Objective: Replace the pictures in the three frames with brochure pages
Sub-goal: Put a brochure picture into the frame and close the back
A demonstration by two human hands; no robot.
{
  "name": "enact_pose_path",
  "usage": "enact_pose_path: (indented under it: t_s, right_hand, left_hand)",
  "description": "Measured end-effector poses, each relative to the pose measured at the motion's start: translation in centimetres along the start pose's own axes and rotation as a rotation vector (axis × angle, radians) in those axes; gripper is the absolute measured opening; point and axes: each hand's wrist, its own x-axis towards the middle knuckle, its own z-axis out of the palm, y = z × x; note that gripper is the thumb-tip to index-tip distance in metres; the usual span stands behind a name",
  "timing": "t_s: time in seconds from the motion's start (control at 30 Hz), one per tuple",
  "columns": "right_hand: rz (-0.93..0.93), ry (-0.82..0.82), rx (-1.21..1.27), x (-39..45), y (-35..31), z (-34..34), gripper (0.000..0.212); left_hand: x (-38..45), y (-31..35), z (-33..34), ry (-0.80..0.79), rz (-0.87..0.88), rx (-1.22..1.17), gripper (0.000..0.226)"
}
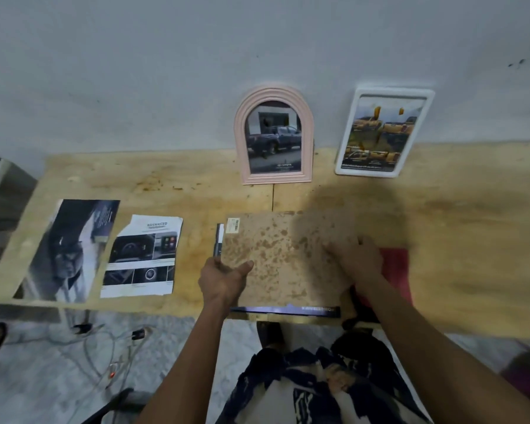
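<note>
From the head camera, a wooden tabletop (441, 228) is running along a grey wall. Near its front edge, roughly at the middle, a brown backing board (285, 258) with a small label at its far left corner is lying over a dark frame (285, 310), whose rim is showing along the board's left and near sides. The left hand (222, 278) is gripping the board's near left corner, thumb curled on top and fingers underneath. The right hand (354, 260) is blurred and is lying on the board's right edge; whether it is gripping or only pressing I cannot tell. Just right of it a red item (395, 270) is lying on the tabletop.

At the back edge, a pink arched frame (274, 136) showing a truck picture and a white frame (384, 131) showing yellow trucks are leaning against the wall, side by side but apart.

Toward the left edge, a torn brochure page (143, 255) and a darker brochure page (71, 249) are lying flat beside each other.
</note>
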Motion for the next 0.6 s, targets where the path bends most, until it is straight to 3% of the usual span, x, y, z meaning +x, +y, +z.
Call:
enact_pose_path:
  t_s: [0.1, 0.17, 0.3, 0.47, 0.6]
  right_hand:
    - [-0.010, 0.044, 0.041, -1.8, 1.2, 1.5, 0.083]
    - [-0.050, 0.044, 0.122, -2.7, 1.8, 1.9, 0.079]
    - [-0.097, 0.023, 0.254, -3.7, 2.9, 1.9, 0.070]
    - [-0.116, 0.082, 0.293, -3.6, 4.1, 1.1, 0.068]
    - [-0.155, 0.124, 0.235, -3.5, 4.7, 0.2, 0.058]
  left_hand:
    - [1.3, -1.2, -1.2, -0.066, 0.023, 0.046, 0.084]
    - [1.6, -1.8, -1.8, -0.109, 0.049, 0.092, 0.081]
    - [2.0, -2.3, -2.3, -0.173, 0.148, 0.193, 0.043]
    - [2.3, -3.4, -2.5, -0.047, 0.265, 0.288, 0.043]
    - [2.7, -3.5, -2.7, -0.058, 0.232, 0.445, 0.043]
